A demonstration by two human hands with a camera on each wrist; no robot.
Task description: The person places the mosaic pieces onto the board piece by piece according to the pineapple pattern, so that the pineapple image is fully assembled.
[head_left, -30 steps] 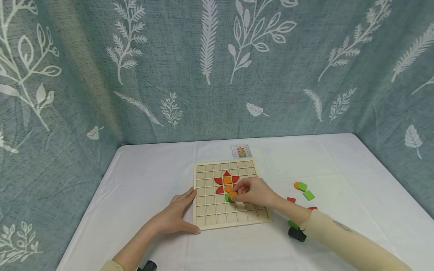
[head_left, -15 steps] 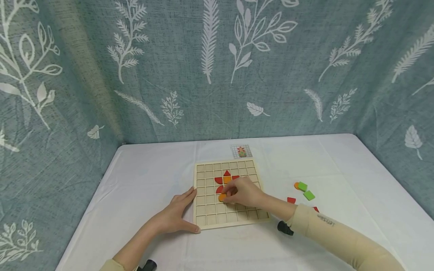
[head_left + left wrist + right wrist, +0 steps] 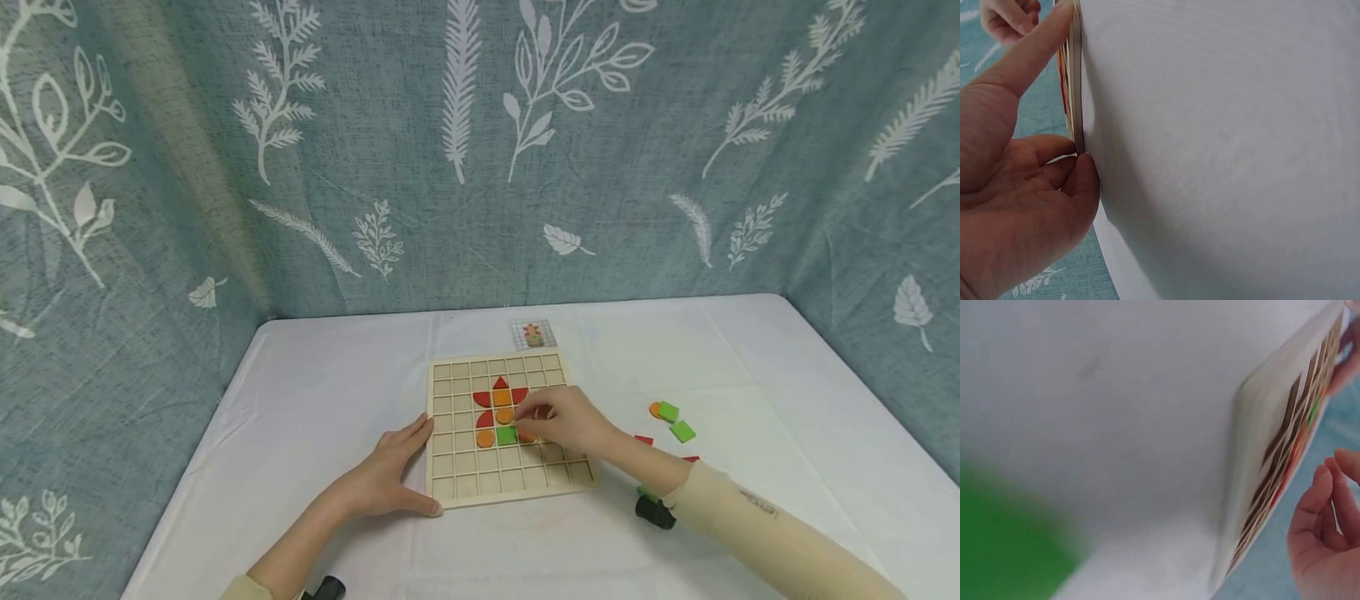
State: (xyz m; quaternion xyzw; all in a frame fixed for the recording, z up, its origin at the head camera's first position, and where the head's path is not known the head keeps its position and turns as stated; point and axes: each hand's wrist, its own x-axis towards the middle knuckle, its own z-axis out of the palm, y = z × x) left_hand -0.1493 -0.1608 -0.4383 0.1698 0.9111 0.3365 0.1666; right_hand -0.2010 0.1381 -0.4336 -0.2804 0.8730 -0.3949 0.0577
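Left hand (image 3: 386, 477) spread, fingers along the side edge and thumb near the near corner of the square, pale wooden grid board (image 3: 457, 489); board lying flat between both hands on the white cloth-covered surface (image 3: 330, 392). Right hand (image 3: 568, 423) low over the board, fingers bent, close to a partly hidden flat orange piece (image 3: 527, 437); cannot tell whether pinching it or merely touching. Just left of those fingertips, side by side, a flat green square tile (image 3: 507, 435) and a flat orange disc (image 3: 486, 437). Beyond these, an orange square tile (image 3: 501, 398) under a small red triangle (image 3: 500, 383). Past both hands, beyond the board, a small printed grid card (image 3: 533, 335).

Main risk, judging from here: knocking the neighbouring green tile askew with the right fingers, or leaving the orange piece tilted across a ridge. Also possible: dragging the red tile (image 3: 643, 439) and green tile (image 3: 647, 492) beside the right forearm (image 3: 648, 464) with a low withdrawal, or skewing the board by pushing with the left hand.
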